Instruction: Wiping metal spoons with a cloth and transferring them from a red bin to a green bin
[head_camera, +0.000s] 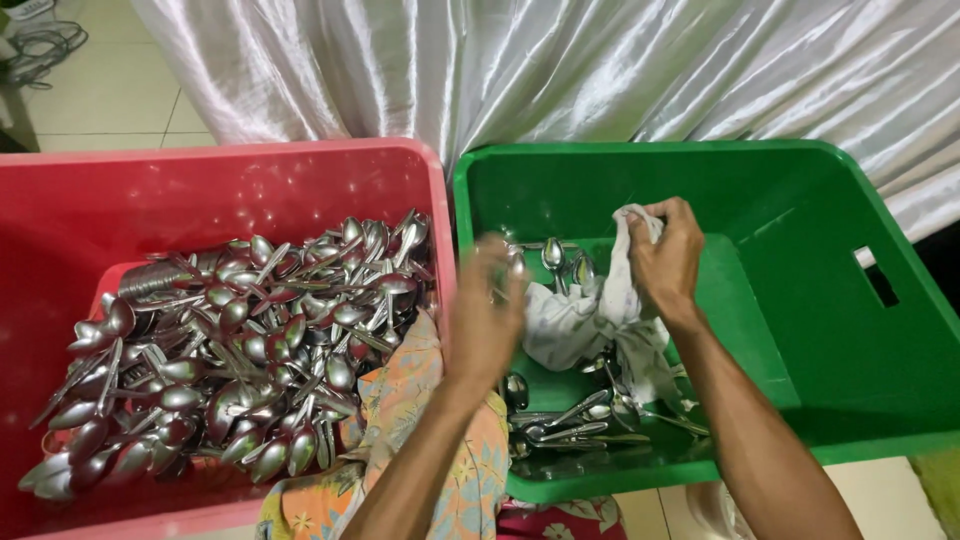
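a: where does the white cloth (600, 305) lie from the hands?

b: over the green crate (800, 300), bunched in the right hand (665, 255), hanging down. the left hand (487, 320), blurred, seems to pinch a spoon (515, 262) just left of it; the red crate's spoon heap (240, 340) lies further left.

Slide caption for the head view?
Right hand grips a white cloth over a green crate; blurred left hand beside it, red crate of spoons.

No packages, labels, signs or screens show anywhere in this view. Neither of the two plastic crates carries a sticker or tag on its visible walls.
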